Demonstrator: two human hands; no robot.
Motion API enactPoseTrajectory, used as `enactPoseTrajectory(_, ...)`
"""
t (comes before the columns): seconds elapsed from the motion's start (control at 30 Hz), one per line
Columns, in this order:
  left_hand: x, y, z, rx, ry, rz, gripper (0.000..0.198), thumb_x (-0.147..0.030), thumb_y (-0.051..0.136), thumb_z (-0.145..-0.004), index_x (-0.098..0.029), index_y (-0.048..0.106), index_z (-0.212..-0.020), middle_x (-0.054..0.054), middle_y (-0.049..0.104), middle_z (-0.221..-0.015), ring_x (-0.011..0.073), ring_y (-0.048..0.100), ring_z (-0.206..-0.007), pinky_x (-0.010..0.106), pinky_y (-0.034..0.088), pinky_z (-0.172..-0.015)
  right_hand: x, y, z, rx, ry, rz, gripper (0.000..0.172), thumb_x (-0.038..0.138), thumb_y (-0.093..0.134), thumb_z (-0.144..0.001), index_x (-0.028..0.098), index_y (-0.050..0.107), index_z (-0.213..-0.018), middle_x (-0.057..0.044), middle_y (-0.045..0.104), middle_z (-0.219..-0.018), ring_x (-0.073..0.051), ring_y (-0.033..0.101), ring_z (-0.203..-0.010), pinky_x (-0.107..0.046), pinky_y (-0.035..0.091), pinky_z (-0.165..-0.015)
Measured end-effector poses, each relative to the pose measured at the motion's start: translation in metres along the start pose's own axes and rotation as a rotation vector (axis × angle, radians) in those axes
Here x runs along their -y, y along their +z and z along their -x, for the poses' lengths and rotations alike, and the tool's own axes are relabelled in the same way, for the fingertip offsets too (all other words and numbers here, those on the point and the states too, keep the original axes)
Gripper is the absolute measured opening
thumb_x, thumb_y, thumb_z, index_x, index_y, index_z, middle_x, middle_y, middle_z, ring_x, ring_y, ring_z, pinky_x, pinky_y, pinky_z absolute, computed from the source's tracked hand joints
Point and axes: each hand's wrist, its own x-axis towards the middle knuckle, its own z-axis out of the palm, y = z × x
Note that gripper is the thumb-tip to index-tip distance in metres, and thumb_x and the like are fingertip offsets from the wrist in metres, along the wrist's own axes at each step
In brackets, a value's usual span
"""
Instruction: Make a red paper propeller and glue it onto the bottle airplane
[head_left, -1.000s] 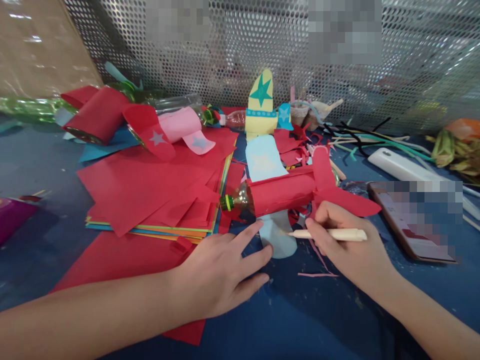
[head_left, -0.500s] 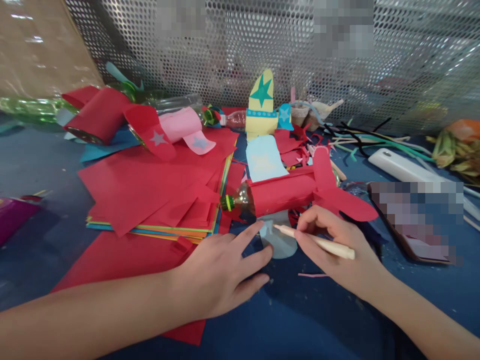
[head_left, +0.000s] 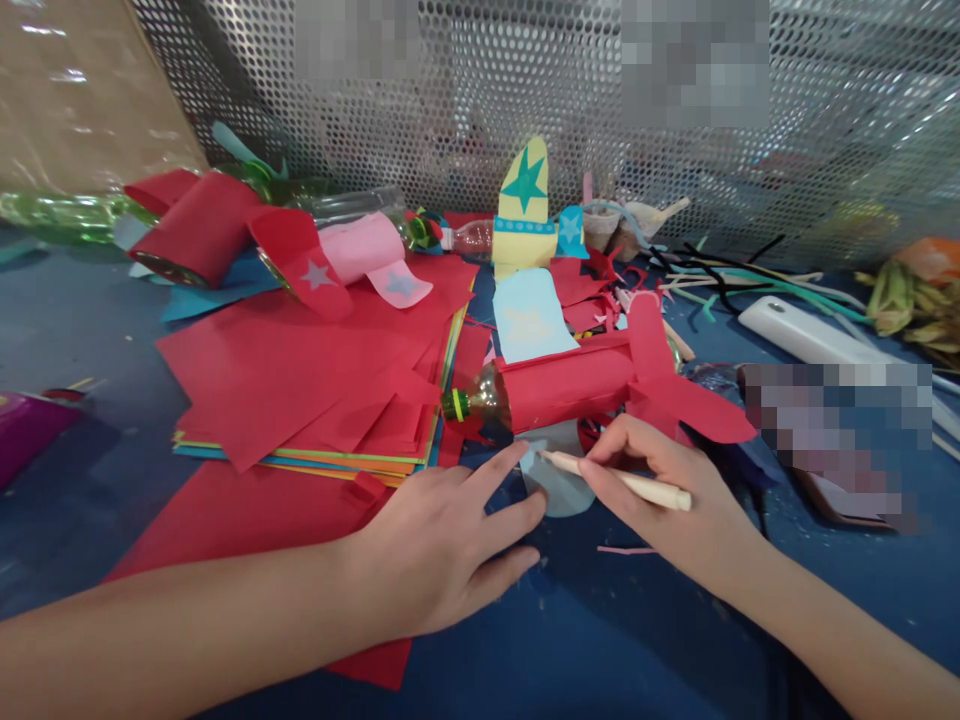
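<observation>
My right hand (head_left: 667, 480) grips a cream-coloured marker pen (head_left: 637, 484), its tip touching the light blue paper wing (head_left: 562, 490). My left hand (head_left: 457, 540) lies with fingers spread, fingertips resting on the left edge of that wing. The wing sticks out toward me from a bottle wrapped in red paper (head_left: 570, 385), which lies on its side with a green cap (head_left: 454, 404) pointing left. A second light blue wing (head_left: 531, 315) extends from its far side and bears a pale star-like mark. Red paper fins (head_left: 686, 395) form the tail on the right.
Left lies a stack of coloured paper (head_left: 300, 370), red on top. Behind stand paper-wrapped bottles, one red (head_left: 199, 225), one pink (head_left: 364, 248), one yellow (head_left: 523, 240). Right are a phone (head_left: 825, 450), a white glue gun (head_left: 795, 330) and cables. A perforated metal screen (head_left: 517, 90) rises behind.
The pen and my right hand have shifted slightly left along the blue wing. My left hand stays in the same place.
</observation>
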Motion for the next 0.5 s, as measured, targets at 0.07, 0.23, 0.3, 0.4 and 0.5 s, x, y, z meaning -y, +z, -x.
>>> enactPoseTrajectory(0.07,-0.0001,-0.0001,-0.0001,-0.002,-0.001,-0.001,0.032,-0.035,0.037,-0.093,-0.023,0.061,-0.111,0.017,0.051,-0.131,0.0199,0.063,-0.065,0.037,0.053,-0.055,-0.0001,-0.0001,-0.0001,-0.011,-0.008,0.003,0.018,0.029,0.053,-0.085,0.022,0.047,-0.07,0.004,0.052,-0.057,-0.009,0.048,-0.046,-0.017,0.04,-0.042)
enactPoseTrajectory(0.23,-0.0007,-0.0007,0.0,-0.007,0.004,-0.006,0.033,-0.035,0.037,-0.093,-0.022,0.06,-0.112,0.018,0.051,-0.13,0.0198,0.063,-0.065,0.037,0.053,-0.054,0.0007,-0.0006,0.0002,0.013,-0.018,-0.01,0.016,0.029,0.053,-0.086,0.022,0.048,-0.072,0.005,0.052,-0.058,-0.009,0.05,-0.048,-0.017,0.041,-0.044)
enactPoseTrajectory(0.3,-0.0006,-0.0003,0.0005,-0.004,0.006,-0.007,0.033,-0.036,0.037,-0.093,-0.023,0.06,-0.113,0.017,0.051,-0.13,0.0196,0.063,-0.065,0.036,0.053,-0.054,0.001,-0.0006,0.0006,0.023,-0.009,0.004,0.017,0.03,0.053,-0.086,0.022,0.048,-0.072,0.005,0.052,-0.057,-0.009,0.049,-0.047,-0.018,0.04,-0.043)
enactPoseTrajectory(0.4,0.0,0.0004,0.0013,-0.004,0.002,-0.012,0.032,-0.036,0.037,-0.093,-0.023,0.06,-0.112,0.017,0.051,-0.13,0.019,0.063,-0.066,0.036,0.053,-0.056,0.0014,-0.0001,0.0009,-0.008,-0.003,0.008,0.018,0.029,0.053,-0.085,0.022,0.047,-0.07,0.005,0.05,-0.055,-0.009,0.046,-0.045,-0.017,0.038,-0.041)
enactPoseTrajectory(0.5,0.0004,0.0007,0.001,0.006,-0.003,-0.014,0.032,-0.035,0.036,-0.093,-0.023,0.06,-0.112,0.017,0.051,-0.131,0.0188,0.063,-0.065,0.036,0.053,-0.056,0.0014,0.0007,0.0008,0.013,0.003,-0.005,0.017,0.03,0.053,-0.085,0.022,0.048,-0.072,0.005,0.053,-0.057,-0.009,0.049,-0.046,-0.017,0.04,-0.042)
